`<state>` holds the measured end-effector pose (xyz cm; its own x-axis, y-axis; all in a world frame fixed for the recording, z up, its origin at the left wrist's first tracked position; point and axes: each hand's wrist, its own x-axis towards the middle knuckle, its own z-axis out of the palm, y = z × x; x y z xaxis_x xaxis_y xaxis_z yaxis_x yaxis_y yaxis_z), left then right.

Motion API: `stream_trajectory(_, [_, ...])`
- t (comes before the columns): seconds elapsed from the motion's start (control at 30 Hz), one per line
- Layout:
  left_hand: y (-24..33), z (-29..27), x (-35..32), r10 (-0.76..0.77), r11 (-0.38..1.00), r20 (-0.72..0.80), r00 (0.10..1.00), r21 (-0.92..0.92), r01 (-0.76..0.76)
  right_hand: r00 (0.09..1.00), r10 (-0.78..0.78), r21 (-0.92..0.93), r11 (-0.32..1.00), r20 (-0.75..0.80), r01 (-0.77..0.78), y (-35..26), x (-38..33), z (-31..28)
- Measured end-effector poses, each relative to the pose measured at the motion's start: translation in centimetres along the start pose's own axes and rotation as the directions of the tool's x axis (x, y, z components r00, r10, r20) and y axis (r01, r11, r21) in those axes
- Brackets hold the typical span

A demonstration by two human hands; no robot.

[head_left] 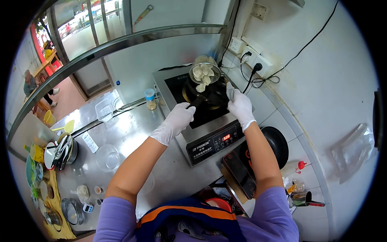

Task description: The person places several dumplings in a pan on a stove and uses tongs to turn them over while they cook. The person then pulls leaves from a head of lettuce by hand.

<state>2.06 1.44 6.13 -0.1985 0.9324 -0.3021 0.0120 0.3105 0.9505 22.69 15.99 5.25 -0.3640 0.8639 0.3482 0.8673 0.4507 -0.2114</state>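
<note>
In its white glove, my left hand [179, 119] is closed around the black handle of a pan [213, 93] over the induction cooker [189, 144]. My right hand [241, 105], also gloved, grips what looks like the handle of a round wire strainer [219, 71]; its fingers partly cover the join. Pale dumplings [202, 71] fill the strainer, beyond the pan and overlapping its far side. A few lie at its near edge, above the pan. A transparent vessel shows behind the strainer, mostly hidden.
A blue-lidded shaker [150, 99] stands left of the cooker. Clear plastic containers [108, 157] and a pot of utensils [66, 150] sit on the steel counter. Another black pan [277, 146] lies by my right forearm. Plugged cables [256, 67] hang along the right wall.
</note>
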Motion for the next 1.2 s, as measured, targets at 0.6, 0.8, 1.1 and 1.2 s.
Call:
stream_trajectory(0.6, [-1.9, -0.3, -0.1, -0.002, 0.994, -0.007, 1.0, -0.105, 0.002, 0.993, 0.034, -0.079, 0.996, -0.117, -0.043, 3.7, -1.2, 0.1])
stream_trajectory(0.8, [-2.1, -0.1, 0.0, 0.004, 0.996, -0.03, 1.0, -0.091, -0.006, 0.99, 0.064, -0.022, 0.998, -0.125, -0.067, 4.5, -4.4, -1.1])
stream_trajectory(1.1, [-2.5, -0.2, 0.1, -0.027, 0.99, -0.001, 1.0, -0.137, 0.026, 0.993, 0.035, -0.056, 0.998, -0.114, -0.042, 1.5, 2.6, 0.9])
stream_trajectory(1.2, [-2.4, -0.2, 0.1, -0.026, 0.992, 0.015, 1.0, -0.127, 0.028, 0.995, -0.004, -0.113, 0.994, -0.098, -0.008, 0.3, 3.7, 0.8])
